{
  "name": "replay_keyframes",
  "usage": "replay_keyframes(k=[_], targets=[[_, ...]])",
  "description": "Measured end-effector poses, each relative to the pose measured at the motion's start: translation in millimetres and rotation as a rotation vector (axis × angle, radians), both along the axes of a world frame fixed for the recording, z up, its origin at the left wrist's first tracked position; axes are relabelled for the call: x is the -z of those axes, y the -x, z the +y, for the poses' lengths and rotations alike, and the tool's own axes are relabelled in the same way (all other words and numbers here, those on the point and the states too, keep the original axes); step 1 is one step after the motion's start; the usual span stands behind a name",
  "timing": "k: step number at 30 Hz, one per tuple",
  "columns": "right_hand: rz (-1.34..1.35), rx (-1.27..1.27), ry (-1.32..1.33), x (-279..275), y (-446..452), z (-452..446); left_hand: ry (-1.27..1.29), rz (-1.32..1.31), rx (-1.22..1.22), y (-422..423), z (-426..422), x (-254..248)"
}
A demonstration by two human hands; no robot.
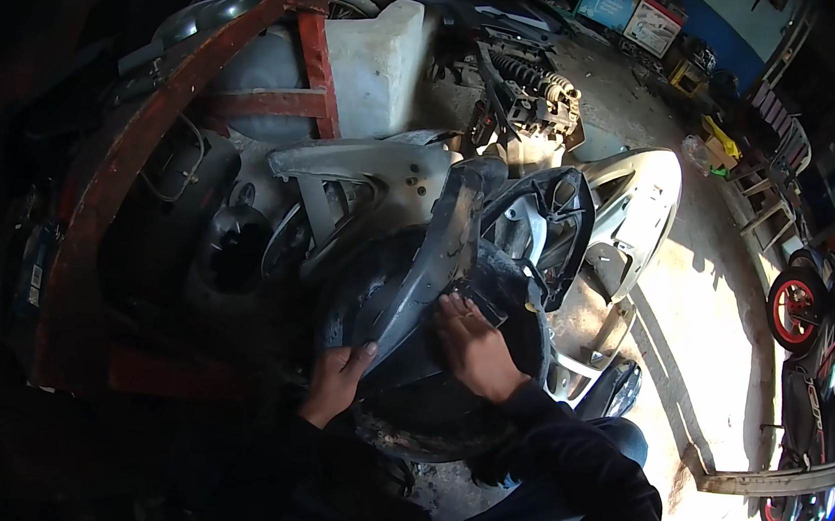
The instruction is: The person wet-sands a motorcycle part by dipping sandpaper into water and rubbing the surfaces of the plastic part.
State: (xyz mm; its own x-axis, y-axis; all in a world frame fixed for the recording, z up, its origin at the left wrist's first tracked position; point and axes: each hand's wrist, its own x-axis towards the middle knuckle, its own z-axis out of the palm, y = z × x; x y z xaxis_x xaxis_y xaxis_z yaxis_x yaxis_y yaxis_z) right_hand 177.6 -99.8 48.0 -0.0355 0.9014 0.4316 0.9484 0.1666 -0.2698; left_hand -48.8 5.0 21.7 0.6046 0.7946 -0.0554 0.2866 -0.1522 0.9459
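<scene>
A long dark motorcycle body panel (424,266) stands tilted in front of me, over a round black tub-like object (348,299). My left hand (333,381) is closed around its lower left edge, thumb on top. My right hand (477,349) presses on its right side with the fingers together and bent. Whatever lies under those fingertips is hidden. Just beyond are a black plastic frame piece (570,240) and a grey fairing part (386,172). A pale fairing (650,198) stands to the right in sunlight.
A red frame (133,183) rises close on my left. Behind the panels are a concrete block (371,65) and a coil-spring assembly (544,92). Parked motorcycles, one with a red-rimmed wheel (795,309), line the right side. A wooden beam (778,478) crosses near them.
</scene>
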Motion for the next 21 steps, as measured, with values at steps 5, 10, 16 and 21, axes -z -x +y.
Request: replay_keyframes(k=[5,10,16,21], targets=[[0.431,0.280,0.280,-0.8,-35.2,22.6,0.051,-0.015,-0.025,-2.0,-1.3,9.4],[-0.032,0.025,-0.016,1.1,-15.3,15.5,0.067,-0.002,-0.049,-4.7,-1.5,-6.6],[0.103,-0.105,0.035,-19.5,33.3,-13.2,0.238,-0.024,-0.059,-10.2,-2.2,-6.6],[0.211,0.107,0.054,-36.3,-5.7,7.6,0.020,-0.015,-0.034,-14.5,-8.0,-13.6]])
